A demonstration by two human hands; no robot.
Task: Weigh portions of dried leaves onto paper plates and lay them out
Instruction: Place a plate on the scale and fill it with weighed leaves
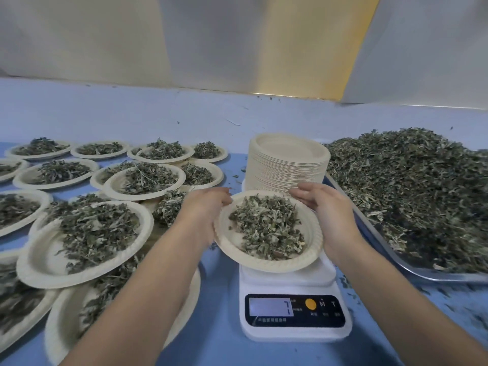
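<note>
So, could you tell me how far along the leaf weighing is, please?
Done: many laid-out plates hold leaves on the left. In hand: left hand and right hand hold a loaded plate over the scale. Remaining: a tall stack of empty plates and a big leaf heap on the tray.

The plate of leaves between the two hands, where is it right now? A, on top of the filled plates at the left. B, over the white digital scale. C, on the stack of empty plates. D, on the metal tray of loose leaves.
B: the plate of dried leaves is directly over the white digital scale, with the left hand and the right hand holding its rim on either side.
</note>
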